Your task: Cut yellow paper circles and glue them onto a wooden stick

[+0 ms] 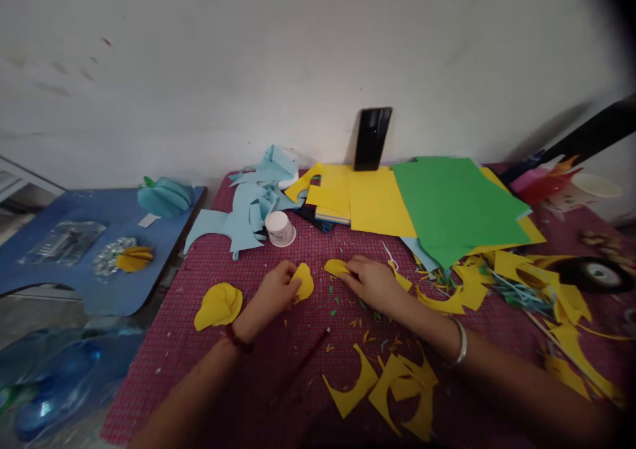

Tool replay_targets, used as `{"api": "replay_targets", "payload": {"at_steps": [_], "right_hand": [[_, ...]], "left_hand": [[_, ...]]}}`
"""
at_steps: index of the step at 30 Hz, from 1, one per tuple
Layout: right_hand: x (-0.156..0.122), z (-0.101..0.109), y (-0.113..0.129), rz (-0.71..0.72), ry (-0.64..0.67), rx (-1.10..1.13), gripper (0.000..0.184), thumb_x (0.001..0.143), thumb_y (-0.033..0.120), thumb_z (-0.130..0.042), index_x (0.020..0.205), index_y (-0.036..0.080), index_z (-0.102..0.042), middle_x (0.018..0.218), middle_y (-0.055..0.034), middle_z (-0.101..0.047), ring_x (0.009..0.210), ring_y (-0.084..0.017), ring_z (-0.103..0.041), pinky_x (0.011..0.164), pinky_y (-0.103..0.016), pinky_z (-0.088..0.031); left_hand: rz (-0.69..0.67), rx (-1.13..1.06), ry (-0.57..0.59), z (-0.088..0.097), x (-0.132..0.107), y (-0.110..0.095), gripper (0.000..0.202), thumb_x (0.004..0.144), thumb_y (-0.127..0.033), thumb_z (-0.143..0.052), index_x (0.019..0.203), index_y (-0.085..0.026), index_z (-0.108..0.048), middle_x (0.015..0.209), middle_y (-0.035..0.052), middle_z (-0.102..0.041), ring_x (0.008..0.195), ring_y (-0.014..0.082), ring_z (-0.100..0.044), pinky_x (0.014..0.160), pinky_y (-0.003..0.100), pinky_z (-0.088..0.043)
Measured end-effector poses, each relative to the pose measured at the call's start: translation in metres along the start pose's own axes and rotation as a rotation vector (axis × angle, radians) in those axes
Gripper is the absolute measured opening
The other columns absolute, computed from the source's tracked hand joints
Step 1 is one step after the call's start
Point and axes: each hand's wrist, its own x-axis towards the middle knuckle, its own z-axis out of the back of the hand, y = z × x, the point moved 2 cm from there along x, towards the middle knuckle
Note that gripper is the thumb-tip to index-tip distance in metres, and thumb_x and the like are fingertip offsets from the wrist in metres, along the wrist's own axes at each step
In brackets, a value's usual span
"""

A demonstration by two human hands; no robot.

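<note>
My left hand pinches a yellow paper circle just above the checked cloth. To its right, the fingers of my right hand close on another yellow paper piece, which looks folded into a half circle. The two pieces are apart. Left of my left wrist lies a loose pile of yellow paper circles. A dark pencil rests on the cloth between my forearms. Yellow offcuts with round holes lie near my right forearm.
A white paper cup stands beside light blue paper scraps. Green paper and yellow paper lie at the back, where a phone leans on the wall. A blue table at left holds a blue paper ornament.
</note>
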Motion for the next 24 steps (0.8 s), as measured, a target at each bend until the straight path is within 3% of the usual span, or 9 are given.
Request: {"api": "replay_targets", "payload": {"at_steps": [3,6,9,13,15,17,20,22,24], "right_hand": [[0.004,-0.004,-0.005,-0.124,0.013,-0.052,0.018,0.09,0.032,-0.052,0.1,0.018,-0.059,0.079,-0.0055,-0.068,0.068,-0.02,-0.063,0.057,-0.028,-0.035],[0.007,-0.003,-0.006,-0.098,-0.044,-0.135,0.037,0.088,0.027,-0.055,0.123,0.017,-0.051,0.102,-0.0115,-0.067,0.077,-0.022,-0.065,0.063,-0.03,-0.04],[0.007,-0.004,-0.005,0.124,-0.093,-0.244,0.04,0.088,0.015,-0.051,0.127,0.023,-0.053,0.128,-0.0128,-0.056,0.102,-0.028,-0.059,0.08,-0.037,-0.042],[0.007,-0.003,-0.003,0.328,-0.051,-0.242,0.036,0.089,0.009,-0.047,0.117,0.025,-0.062,0.13,-0.0101,-0.056,0.11,-0.03,-0.052,0.087,-0.044,-0.039],[0.008,0.002,0.004,0.326,-0.097,-0.196,0.032,0.09,0.011,-0.046,0.115,0.022,-0.064,0.124,-0.0126,-0.059,0.108,-0.031,-0.053,0.087,-0.045,-0.039],[0.009,0.007,0.019,0.348,-0.146,-0.102,0.029,0.091,0.014,-0.047,0.114,0.019,-0.063,0.117,-0.013,-0.062,0.104,-0.029,-0.054,0.087,-0.044,-0.04],[0.008,0.005,0.053,0.442,-0.117,0.021,0.026,0.09,0.013,-0.049,0.111,0.018,-0.064,0.111,-0.0111,-0.063,0.1,-0.026,-0.055,0.087,-0.041,-0.041],[0.01,-0.004,0.075,0.504,-0.063,0.056,0.026,0.088,0.011,-0.05,0.108,0.017,-0.065,0.11,-0.011,-0.064,0.1,-0.025,-0.055,0.086,-0.041,-0.042],[0.011,-0.014,0.091,0.538,-0.025,0.09,0.025,0.088,0.01,-0.05,0.107,0.017,-0.065,0.109,-0.011,-0.064,0.101,-0.025,-0.055,0.087,-0.041,-0.042]], "left_hand": [[-0.142,0.564,-0.232,0.002,-0.01,-0.008,0.017,0.083,-0.027,-0.054,0.097,-0.019,-0.055,0.074,0.0056,-0.062,0.068,0.021,-0.061,0.062,0.032,-0.044],[-0.357,1.024,-0.37,-0.003,-0.018,-0.013,0.019,0.087,-0.027,-0.049,0.103,-0.019,-0.057,0.096,0.0123,-0.062,0.09,0.0273,-0.058,0.075,0.039,-0.044],[-0.523,1.107,-0.289,-0.013,-0.019,-0.011,0.015,0.088,-0.018,-0.047,0.092,-0.018,-0.061,0.101,0.0129,-0.061,0.095,0.028,-0.054,0.08,0.042,-0.043],[-0.569,1.064,-0.164,-0.009,-0.031,-0.004,0.016,0.088,-0.014,-0.047,0.09,-0.018,-0.063,0.097,0.0091,-0.063,0.095,0.0239,-0.055,0.083,0.038,-0.044],[-0.586,0.958,-0.173,0.01,-0.048,0.003,0.019,0.09,-0.018,-0.046,0.1,-0.02,-0.063,0.105,0.0077,-0.064,0.099,0.022,-0.056,0.087,0.037,-0.044],[-0.572,0.856,-0.261,0.039,-0.068,0.014,0.027,0.09,-0.02,-0.047,0.115,-0.021,-0.059,0.116,0.0082,-0.063,0.106,0.0217,-0.055,0.094,0.038,-0.042],[-0.464,0.815,-0.406,0.087,-0.089,0.043,0.033,0.082,-0.017,-0.055,0.116,-0.018,-0.059,0.119,0.0123,-0.061,0.109,0.0258,-0.055,0.096,0.042,-0.043],[-0.35,0.809,-0.464,0.11,-0.092,0.063,0.04,0.078,-0.015,-0.056,0.118,-0.015,-0.057,0.115,0.0139,-0.062,0.105,0.0274,-0.057,0.093,0.043,-0.044],[-0.279,0.779,-0.495,0.122,-0.092,0.079,0.033,0.075,-0.012,-0.055,0.108,-0.015,-0.062,0.101,0.0118,-0.066,0.093,0.0259,-0.06,0.086,0.042,-0.046]]}}
